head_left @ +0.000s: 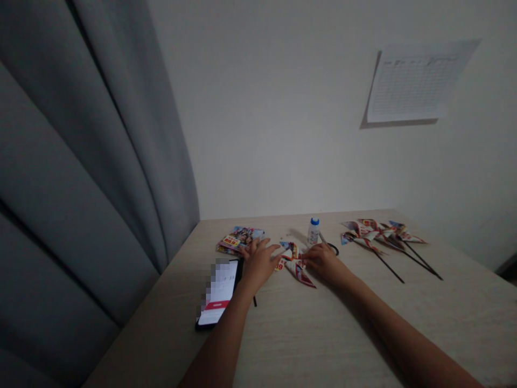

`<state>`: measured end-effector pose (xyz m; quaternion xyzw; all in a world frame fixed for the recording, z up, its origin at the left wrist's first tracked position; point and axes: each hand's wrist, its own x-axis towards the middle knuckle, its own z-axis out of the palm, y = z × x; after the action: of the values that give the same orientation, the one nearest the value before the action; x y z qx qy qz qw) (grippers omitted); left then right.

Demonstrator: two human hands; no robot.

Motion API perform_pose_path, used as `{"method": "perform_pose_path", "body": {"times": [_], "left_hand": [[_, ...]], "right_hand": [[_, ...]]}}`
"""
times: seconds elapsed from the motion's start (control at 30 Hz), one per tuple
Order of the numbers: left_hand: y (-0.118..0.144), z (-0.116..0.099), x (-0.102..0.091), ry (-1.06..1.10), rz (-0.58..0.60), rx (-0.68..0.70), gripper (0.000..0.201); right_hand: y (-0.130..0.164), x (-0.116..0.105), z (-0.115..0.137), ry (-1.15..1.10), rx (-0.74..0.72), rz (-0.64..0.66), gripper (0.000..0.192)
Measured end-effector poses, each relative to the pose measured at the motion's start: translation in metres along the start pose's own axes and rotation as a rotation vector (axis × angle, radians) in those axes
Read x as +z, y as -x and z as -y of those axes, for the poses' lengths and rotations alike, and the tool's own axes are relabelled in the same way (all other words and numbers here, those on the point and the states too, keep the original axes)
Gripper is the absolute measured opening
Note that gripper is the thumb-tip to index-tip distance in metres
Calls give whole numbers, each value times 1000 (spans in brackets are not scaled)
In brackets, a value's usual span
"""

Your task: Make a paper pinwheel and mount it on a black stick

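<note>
Head cam: both hands are on a half-folded paper pinwheel (297,264) just in front of the glue bottle (313,230). Left hand (258,262) lies open, fingers spread; right hand (323,260) pinches its centre. Finished pinwheels (379,233) lie right of the bottle, phone (220,291) left near the table edge (161,302).

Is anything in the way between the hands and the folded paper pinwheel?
No. Both the left hand and right hand already rest on the paper pinwheel. The glue bottle stands behind it.

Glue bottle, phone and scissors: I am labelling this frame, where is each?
glue bottle (313,231), head view, on its white body.
phone (220,293), head view, on its lit screen.
scissors (333,248), head view, on the dark handle loop.
</note>
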<state>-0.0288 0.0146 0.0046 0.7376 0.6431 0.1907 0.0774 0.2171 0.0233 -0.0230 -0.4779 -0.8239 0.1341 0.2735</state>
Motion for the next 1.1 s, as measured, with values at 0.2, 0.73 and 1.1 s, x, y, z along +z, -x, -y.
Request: {"method": "perform_pose_path", "body": {"times": [0.2, 0.73, 1.1], "left_hand": [[-16, -5, 0, 2, -47, 18, 29], [-78, -12, 28, -95, -99, 24, 23], [-81, -8, 35, -104, -109, -16, 20]], "right_hand": [[-1, -2, 3, -6, 22, -3, 18], [0, -7, 6, -24, 4, -43, 22], [0, -11, 12, -12, 6, -11, 21]]}}
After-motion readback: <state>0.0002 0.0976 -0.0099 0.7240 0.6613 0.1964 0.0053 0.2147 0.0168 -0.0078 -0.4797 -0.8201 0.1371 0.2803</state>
